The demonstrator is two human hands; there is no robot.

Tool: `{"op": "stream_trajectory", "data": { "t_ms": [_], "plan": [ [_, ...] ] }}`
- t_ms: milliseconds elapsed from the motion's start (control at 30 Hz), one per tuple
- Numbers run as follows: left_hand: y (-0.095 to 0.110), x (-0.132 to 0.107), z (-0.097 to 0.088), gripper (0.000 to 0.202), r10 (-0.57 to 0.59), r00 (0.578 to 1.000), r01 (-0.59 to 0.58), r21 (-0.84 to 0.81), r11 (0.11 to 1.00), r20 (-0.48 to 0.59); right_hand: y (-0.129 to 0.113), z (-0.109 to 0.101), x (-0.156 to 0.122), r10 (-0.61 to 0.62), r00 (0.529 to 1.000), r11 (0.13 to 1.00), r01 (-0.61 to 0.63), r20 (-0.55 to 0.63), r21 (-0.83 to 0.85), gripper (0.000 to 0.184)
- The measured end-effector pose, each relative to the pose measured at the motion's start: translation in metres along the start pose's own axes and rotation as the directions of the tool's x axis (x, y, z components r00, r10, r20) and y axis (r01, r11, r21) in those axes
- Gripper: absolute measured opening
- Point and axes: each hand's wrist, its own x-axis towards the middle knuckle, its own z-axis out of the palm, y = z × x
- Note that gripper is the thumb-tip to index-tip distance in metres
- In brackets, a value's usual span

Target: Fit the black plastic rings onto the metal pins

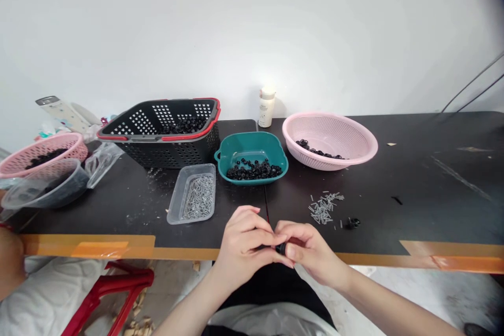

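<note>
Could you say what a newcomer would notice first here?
The left hand and right hand come first, pinching a small black part at the table's front edge. Behind them sit a teal bowl of black pieces and a pink colander, with a red-trimmed black basket to the left.

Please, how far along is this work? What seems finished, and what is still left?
Seems done: a few black pieces lie on the table near loose metal pins. In hand: the left hand and right hand pinch one small black piece together. Seems left: many black rings sit in the teal bowl, and the plastic tray holds many pins.
</note>
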Motion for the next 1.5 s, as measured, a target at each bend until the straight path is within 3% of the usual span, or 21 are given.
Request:
{"op": "stream_trajectory", "data": {
  "t_ms": [100, 233, 367, 500, 667, 800, 1000, 1300, 1400, 1500],
  "plan": [
    [0.002, 0.007, -0.003, 0.015, 0.005, 0.999, -0.005, 0.003, 1.000, 0.040, -0.005, -0.004, 0.001, 0.043, 0.999, 0.999, -0.043, 0.014, -0.014, 0.019],
    [0.005, 0.012, -0.005, 0.012, 0.030, 0.999, -0.030, -0.007, 1.000, 0.037, -0.015, -0.004, 0.001, -0.022, 0.999, 0.994, 0.026, 0.031, -0.105, 0.019],
    [0.006, 0.014, -0.007, 0.011, 0.048, 0.997, -0.049, 0.006, 0.999, 0.061, -0.018, 0.001, 0.000, -0.051, 0.998, 0.986, 0.047, -0.023, -0.159, 0.019],
    [0.006, 0.019, -0.011, 0.008, 0.054, 0.996, -0.058, 0.061, 0.996, 0.069, -0.022, 0.000, 0.003, 0.057, 0.998, 0.996, -0.056, 0.019, -0.076, 0.016],
    [0.009, 0.024, -0.017, 0.018, 0.055, 0.997, -0.061, 0.113, 0.992, 0.057, -0.028, 0.000, 0.006, 0.193, 0.977, 0.977, -0.200, 0.085, 0.074, 0.027],
    [0.013, 0.023, -0.019, 0.016, 0.061, 0.994, -0.073, 0.123, 0.990, 0.096, -0.028, 0.005, 0.008, 0.277, 0.956, 0.935, -0.291, 0.094, 0.204, 0.019],
    [0.012, 0.013, -0.016, 0.011, 0.059, 0.996, -0.064, 0.083, 0.994, 0.069, -0.016, 0.016, 0.006, 0.246, 0.969, 0.929, -0.235, -0.004, 0.286, 0.013],
    [0.007, -0.014, -0.015, 0.014, -0.052, 0.997, 0.047, 0.094, 0.994, 0.055, 0.003, 0.017, 0.001, 0.441, 0.895, 0.810, -0.428, 0.066, 0.401, 0.031],
    [0.004, -0.025, -0.014, 0.020, -0.044, 0.999, 0.039, 0.129, 0.991, 0.033, 0.016, 0.018, -0.004, 0.394, 0.919, 0.876, -0.373, -0.008, 0.306, 0.025],
    [-0.010, -0.044, -0.009, 0.032, 0.073, 0.996, -0.079, 0.155, 0.985, 0.046, 0.042, 0.015, -0.008, 0.301, 0.948, 0.942, -0.278, -0.102, 0.187, 0.029]
  ]
}}
